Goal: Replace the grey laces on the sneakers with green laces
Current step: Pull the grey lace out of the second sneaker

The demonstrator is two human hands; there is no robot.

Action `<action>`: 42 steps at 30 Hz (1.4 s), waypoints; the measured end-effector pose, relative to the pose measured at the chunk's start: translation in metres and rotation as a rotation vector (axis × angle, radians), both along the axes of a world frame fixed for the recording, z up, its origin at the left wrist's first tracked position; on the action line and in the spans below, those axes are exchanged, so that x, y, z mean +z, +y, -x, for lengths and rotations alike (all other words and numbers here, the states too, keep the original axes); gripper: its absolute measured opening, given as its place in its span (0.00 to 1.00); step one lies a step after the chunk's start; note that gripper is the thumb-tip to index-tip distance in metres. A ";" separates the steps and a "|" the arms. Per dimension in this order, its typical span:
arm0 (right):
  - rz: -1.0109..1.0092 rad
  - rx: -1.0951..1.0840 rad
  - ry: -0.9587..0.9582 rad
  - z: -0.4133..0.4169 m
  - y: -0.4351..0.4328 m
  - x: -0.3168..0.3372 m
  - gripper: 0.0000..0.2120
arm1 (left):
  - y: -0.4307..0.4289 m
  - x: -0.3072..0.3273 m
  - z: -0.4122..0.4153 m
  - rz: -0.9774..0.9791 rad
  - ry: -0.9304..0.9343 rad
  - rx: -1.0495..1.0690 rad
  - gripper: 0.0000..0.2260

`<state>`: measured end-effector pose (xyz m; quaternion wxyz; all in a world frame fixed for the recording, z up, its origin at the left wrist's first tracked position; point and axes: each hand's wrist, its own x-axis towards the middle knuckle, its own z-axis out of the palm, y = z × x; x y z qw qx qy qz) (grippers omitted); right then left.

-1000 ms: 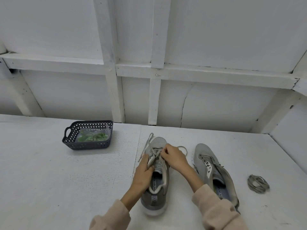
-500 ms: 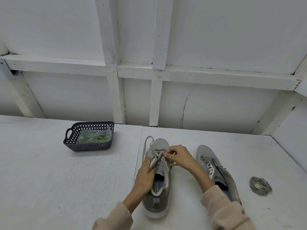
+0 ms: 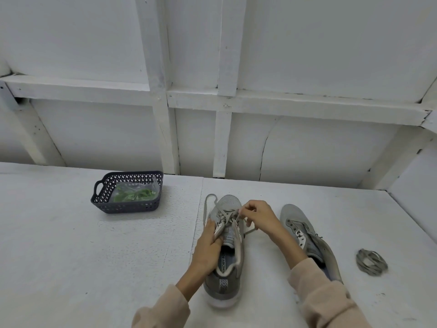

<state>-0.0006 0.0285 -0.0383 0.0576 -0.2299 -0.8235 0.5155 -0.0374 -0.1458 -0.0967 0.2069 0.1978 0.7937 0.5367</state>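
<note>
Right fingers: the right hand (image 3: 261, 218) is pinching a strand of the grey lace (image 3: 225, 214) between thumb and curled fingertips (image 3: 244, 209); which eyelet that strand is leaving is hard to tell.
Left fingers: the left hand (image 3: 209, 245) is gripping the left eyelet flap of the laced sneaker (image 3: 224, 278), fingers curled over its edge, pinning the shoe down.
Key relation: the lace crossings are lying just left of the right fingertips, across the shoe's long axis, which is running from the heel near the person to the toe toward the wall. The right hand is the nearer one, so the pull is likely going rightward and up.
Loose end: a slack loop is trailing off the toe's left side.
Second sneaker (image 3: 307, 242): lying just right, parallel, eyelets showing bare.
Coiled grey lace (image 3: 371, 262): resting on the surface (image 3: 71, 256), further right.
Green laces (image 3: 136, 194): sitting bagged in the basket (image 3: 127, 207), well apart to the left.
</note>
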 end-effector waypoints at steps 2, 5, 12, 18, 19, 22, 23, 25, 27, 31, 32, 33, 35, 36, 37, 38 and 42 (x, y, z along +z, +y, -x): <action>0.088 -0.047 0.022 0.000 -0.001 -0.002 0.07 | 0.000 0.000 0.000 -0.011 0.011 -0.010 0.25; 0.197 0.044 -0.060 -0.006 -0.004 -0.007 0.09 | 0.000 -0.002 0.000 -0.009 0.025 -0.012 0.24; 0.103 -0.098 0.057 -0.002 -0.001 -0.007 0.06 | 0.000 -0.003 0.001 -0.018 0.023 -0.010 0.24; 0.194 -0.049 -0.055 -0.006 0.002 -0.012 0.11 | 0.000 -0.003 0.001 -0.007 0.004 0.003 0.25; 0.186 0.023 -0.096 -0.007 -0.002 -0.012 0.10 | 0.001 -0.005 0.001 -0.009 0.010 -0.002 0.25; 0.170 -0.048 0.016 -0.002 -0.003 -0.012 0.05 | 0.001 -0.004 0.001 0.000 0.018 -0.006 0.24; 0.188 -0.151 0.081 0.000 0.000 -0.010 0.05 | 0.000 -0.003 0.000 0.006 0.018 -0.004 0.24; 0.258 -0.335 0.185 0.001 0.008 -0.007 0.06 | -0.001 -0.002 0.000 0.015 0.028 -0.003 0.24; 0.314 -0.325 0.176 -0.002 0.012 -0.007 0.07 | 0.000 -0.003 0.001 0.017 0.036 -0.003 0.24; 0.207 0.008 -0.063 -0.009 -0.002 -0.009 0.09 | 0.000 -0.004 0.001 0.024 0.043 0.004 0.25; 0.186 0.013 -0.047 -0.007 -0.004 -0.010 0.09 | 0.001 -0.004 0.001 0.026 0.049 0.002 0.25; 0.191 -0.040 0.006 -0.005 -0.004 -0.010 0.10 | 0.001 -0.003 0.001 0.019 0.051 0.001 0.25; 0.266 -0.289 0.171 -0.002 0.000 -0.009 0.09 | 0.000 -0.002 0.000 0.016 0.038 0.001 0.25; 0.338 -0.418 0.255 -0.001 0.004 -0.008 0.09 | -0.001 -0.002 0.000 0.017 0.025 0.003 0.25; 0.412 -0.488 0.302 -0.002 0.007 -0.007 0.08 | -0.001 -0.002 0.000 0.010 0.023 0.003 0.25; 0.448 -0.474 0.288 -0.003 0.008 -0.006 0.07 | 0.000 -0.003 0.000 0.006 0.024 0.006 0.26; 0.293 -0.011 -0.108 -0.011 -0.006 -0.005 0.06 | 0.000 -0.002 0.001 0.007 0.002 0.022 0.25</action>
